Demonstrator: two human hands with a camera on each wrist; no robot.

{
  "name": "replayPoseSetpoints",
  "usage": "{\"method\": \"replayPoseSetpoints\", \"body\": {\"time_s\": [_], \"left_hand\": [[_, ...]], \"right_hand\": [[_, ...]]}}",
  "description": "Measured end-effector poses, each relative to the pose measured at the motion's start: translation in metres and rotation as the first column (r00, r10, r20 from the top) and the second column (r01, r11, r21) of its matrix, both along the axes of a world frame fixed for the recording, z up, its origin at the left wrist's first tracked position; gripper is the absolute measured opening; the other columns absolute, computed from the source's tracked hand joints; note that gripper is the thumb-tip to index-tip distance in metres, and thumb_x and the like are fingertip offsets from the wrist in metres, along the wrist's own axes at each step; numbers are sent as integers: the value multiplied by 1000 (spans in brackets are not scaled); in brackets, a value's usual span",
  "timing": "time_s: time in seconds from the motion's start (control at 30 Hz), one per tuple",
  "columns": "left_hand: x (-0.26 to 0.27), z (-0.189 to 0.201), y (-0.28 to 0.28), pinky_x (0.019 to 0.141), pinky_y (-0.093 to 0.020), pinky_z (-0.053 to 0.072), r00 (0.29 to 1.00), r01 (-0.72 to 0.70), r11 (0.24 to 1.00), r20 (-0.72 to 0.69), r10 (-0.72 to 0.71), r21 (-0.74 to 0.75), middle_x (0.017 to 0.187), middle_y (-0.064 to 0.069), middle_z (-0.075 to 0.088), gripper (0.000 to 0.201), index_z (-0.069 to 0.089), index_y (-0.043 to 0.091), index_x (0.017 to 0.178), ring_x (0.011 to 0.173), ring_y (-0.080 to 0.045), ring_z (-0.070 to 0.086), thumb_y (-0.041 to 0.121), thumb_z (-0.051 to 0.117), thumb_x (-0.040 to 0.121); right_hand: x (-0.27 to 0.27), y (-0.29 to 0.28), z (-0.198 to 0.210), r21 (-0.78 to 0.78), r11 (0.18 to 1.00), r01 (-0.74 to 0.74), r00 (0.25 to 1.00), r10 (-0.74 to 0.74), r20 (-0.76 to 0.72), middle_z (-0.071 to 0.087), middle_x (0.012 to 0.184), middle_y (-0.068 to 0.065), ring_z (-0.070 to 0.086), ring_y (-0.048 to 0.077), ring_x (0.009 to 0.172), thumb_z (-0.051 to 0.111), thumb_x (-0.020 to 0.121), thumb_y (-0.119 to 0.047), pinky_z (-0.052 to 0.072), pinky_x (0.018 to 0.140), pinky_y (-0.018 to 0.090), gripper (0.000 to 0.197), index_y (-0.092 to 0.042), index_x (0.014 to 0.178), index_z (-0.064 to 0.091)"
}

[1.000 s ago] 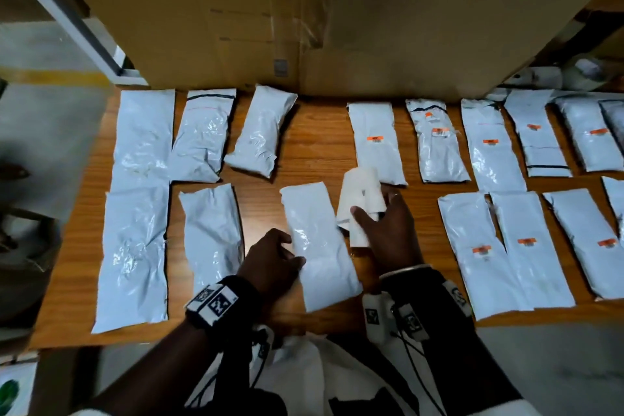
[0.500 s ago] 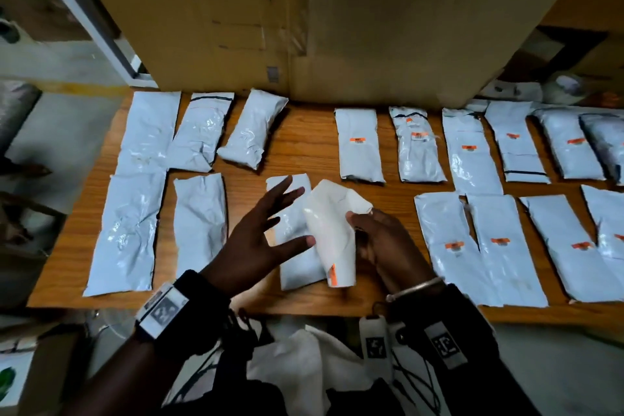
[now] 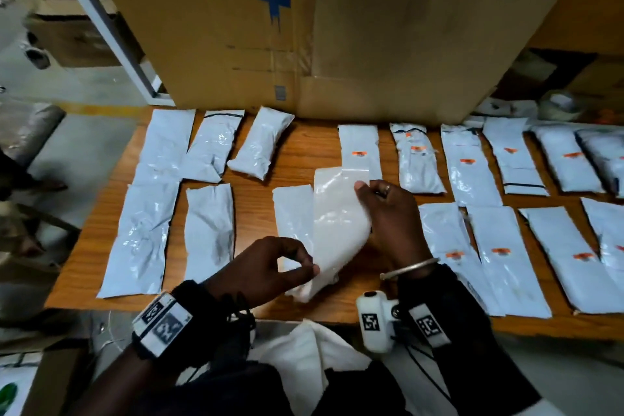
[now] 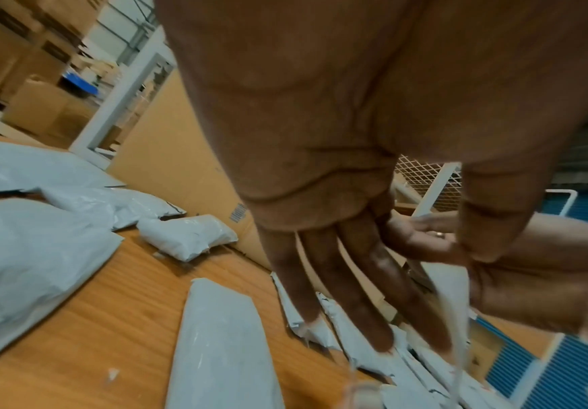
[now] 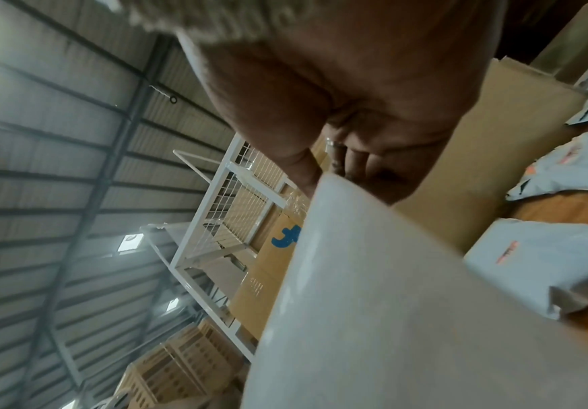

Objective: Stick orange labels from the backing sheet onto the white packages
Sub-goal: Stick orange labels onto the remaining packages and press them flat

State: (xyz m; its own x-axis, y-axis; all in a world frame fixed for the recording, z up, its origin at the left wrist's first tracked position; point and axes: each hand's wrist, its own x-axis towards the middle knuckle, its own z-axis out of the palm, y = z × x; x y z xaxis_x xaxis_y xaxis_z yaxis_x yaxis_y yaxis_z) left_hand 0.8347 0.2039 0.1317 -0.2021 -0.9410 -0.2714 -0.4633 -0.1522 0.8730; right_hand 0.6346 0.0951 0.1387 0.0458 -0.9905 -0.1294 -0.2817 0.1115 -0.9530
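My right hand (image 3: 368, 199) holds the glossy white backing sheet (image 3: 337, 223) curled and lifted over the table, thumb on its top edge. My left hand (image 3: 312, 268) pinches the sheet's lower edge between thumb and forefinger; no orange shows there. In the left wrist view the left hand (image 4: 460, 249) pinches the sheet (image 4: 456, 318) seen edge-on, other fingers straight. In the right wrist view the sheet (image 5: 390, 304) fills the view under my right hand (image 5: 338, 171). A plain white package (image 3: 292, 213) lies partly beneath the sheet. Packages on the right carry orange labels (image 3: 360, 153).
Unlabelled white packages (image 3: 209, 233) lie in two rows on the left of the wooden table (image 3: 304, 152). A big cardboard box (image 3: 371, 44) stands along the table's back edge. Labelled packages (image 3: 506, 257) reach the right edge.
The right hand has lifted the sheet off the table and turned it. The left hand left the package, spread its fingers, and now pinches the sheet's lower edge.
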Motion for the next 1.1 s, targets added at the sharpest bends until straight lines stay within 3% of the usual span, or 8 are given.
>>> {"method": "replayPoseSetpoints", "body": {"time_s": [0.07,0.17,0.27,0.47,0.6,0.7,0.9,1.1], "left_hand": [[5,5,-4,80,-21,49,986,-6,996,-166,21,91,85,-2,74,25,62,15,101,84,-11,69,30,78,89],[19,10,-15,75,-25,51,975,-76,992,-201,95,101,76,4,67,52,52,25,120,73,-11,63,32,85,81],[32,15,-22,90,-32,58,963,-22,988,-263,62,151,104,1,78,43,66,22,126,99,-19,74,23,81,85],[59,31,-34,82,-41,63,889,-115,949,-395,230,294,106,-13,78,22,73,9,114,94,-28,76,19,62,98],[72,31,-48,81,-53,60,808,-340,897,-401,433,284,108,-16,77,25,71,14,120,99,-41,73,26,58,101],[68,20,-53,83,-67,55,779,-447,858,-361,512,252,104,-19,77,25,72,11,116,95,-47,72,28,62,100],[52,17,-60,78,-41,63,759,-386,876,-441,480,288,97,-15,78,57,65,1,119,84,-33,75,30,82,73],[50,14,-64,94,-47,59,818,-291,924,-437,375,249,107,-17,77,35,73,0,115,104,-36,73,12,79,83]], "right_hand": [[13,-7,7,6,999,34,999,-34,7,73,82,-4,65,-2,71,66,98,-29,49,71,13,19,-16,85,70],[35,-17,4,88,994,69,996,-73,45,77,97,-3,73,15,94,67,91,-48,58,92,38,31,-19,96,74],[51,-22,-1,176,980,91,986,-113,123,78,103,-3,73,20,101,64,72,-67,57,96,50,59,-21,107,75],[70,-20,9,215,972,91,962,-141,232,78,87,6,77,22,82,55,103,-42,60,73,35,33,-12,107,68],[64,9,23,250,956,-155,972,102,212,80,91,-2,76,11,86,41,100,-57,60,83,31,49,-19,103,72],[56,29,24,230,919,-320,941,280,189,80,95,3,76,17,92,61,94,-43,59,82,29,34,-13,102,76],[49,17,16,211,961,-177,976,144,164,80,91,6,77,24,87,74,92,-16,59,72,36,10,-10,99,75],[50,11,14,157,986,-59,986,34,161,79,95,1,76,17,87,85,82,-19,62,73,37,30,-15,106,69]]}}
